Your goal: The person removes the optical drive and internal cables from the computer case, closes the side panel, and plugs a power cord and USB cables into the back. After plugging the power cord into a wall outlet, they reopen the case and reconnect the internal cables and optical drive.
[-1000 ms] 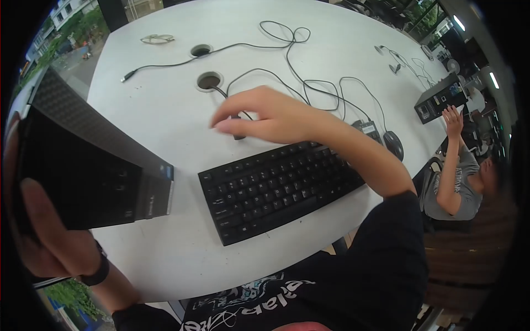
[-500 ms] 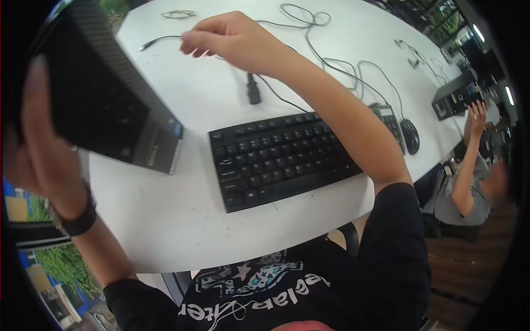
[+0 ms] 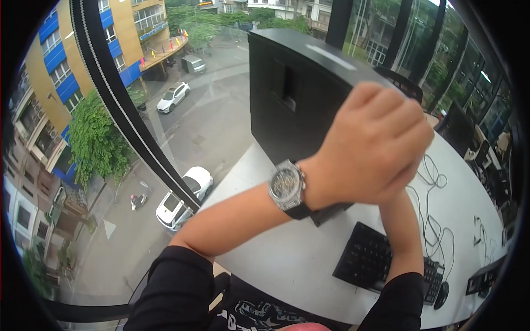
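Note:
A black computer tower (image 3: pixel 276 121) stands at the far side of the white table, its side panel with a recessed latch facing me. In front of its right part is my left hand (image 3: pixel 381 146), its back toward me and its fingers curled closed. What these fingers hold, if anything, is hidden. A watch (image 3: pixel 287 187) sits on the left wrist. My right forearm (image 3: pixel 401 231) rises behind the left hand, which hides my right hand and its fingers. Below, a black keyboard (image 3: pixel 364 256) is partly covered by that forearm.
The white table (image 3: pixel 276 248) ends beside a window overlooking a street. A mouse (image 3: pixel 441 295) lies right of the keyboard. Loose cables (image 3: pixel 433 220) run along the right side. Another black computer tower (image 3: pixel 486 278) stands at the far right.
The view has swung left toward the window. My left hand has moved from the tower's left side to before its right part; my right hand has gone from above the cables to behind it.

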Demonstrator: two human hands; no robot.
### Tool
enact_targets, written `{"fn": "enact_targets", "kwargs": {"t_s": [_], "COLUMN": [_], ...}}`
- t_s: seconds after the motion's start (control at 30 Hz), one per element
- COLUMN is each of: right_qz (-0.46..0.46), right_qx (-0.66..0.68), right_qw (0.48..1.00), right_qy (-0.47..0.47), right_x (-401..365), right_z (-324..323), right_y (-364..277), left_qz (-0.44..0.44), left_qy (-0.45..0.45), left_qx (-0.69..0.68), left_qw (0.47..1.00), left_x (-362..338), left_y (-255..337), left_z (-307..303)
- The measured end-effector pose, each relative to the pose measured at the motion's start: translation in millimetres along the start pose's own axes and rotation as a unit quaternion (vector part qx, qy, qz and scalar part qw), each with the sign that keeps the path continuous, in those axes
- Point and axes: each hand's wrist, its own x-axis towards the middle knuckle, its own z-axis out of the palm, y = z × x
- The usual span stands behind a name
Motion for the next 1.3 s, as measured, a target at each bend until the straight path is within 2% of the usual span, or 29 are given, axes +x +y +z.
{"fn": "enact_targets", "kwargs": {"t_s": [0.1,0.43,0.73,0.87,0.97,1.13,1.2,1.3], "right_qz": [0.029,0.086,0.101,0.092,0.093,0.1,0.107,0.112], "right_qx": [0.039,0.119,0.158,0.176,0.194,0.207,0.208,0.202], "right_qw": [0.999,0.988,0.981,0.98,0.976,0.973,0.972,0.972], "right_qy": [0.014,0.051,0.056,0.035,0.012,-0.035,-0.039,-0.052], "right_x": [-6.9,-42.4,-41.0,-20.9,3.4,45.5,39.4,44.9], "right_z": [-0.9,1.5,5.4,7.6,10.0,5.4,4.2,-7.2], "right_y": [12.3,43.5,58.6,61.4,67.3,68.6,65.4,62.5], "left_qz": [-0.073,-0.097,-0.092,-0.069,-0.063,-0.042,-0.062,-0.081], "left_qy": [-0.092,-0.063,-0.047,-0.069,-0.127,-0.161,-0.164,-0.161], "left_qx": [-0.015,-0.04,-0.046,-0.086,-0.162,-0.264,-0.328,-0.311], "left_qw": [0.993,0.992,0.994,0.991,0.977,0.95,0.928,0.933], "left_x": [1.5,-1.2,-1.3,1.3,0.8,-5.6,1.6,1.3], "left_y": [9.8,14.5,10.9,2.7,-4.2,-19.0,-21.6,-16.5], "left_z": [-9.3,-2.1,-3.9,-20.8,-32.7,-43.3,-52.6,-54.5]}}
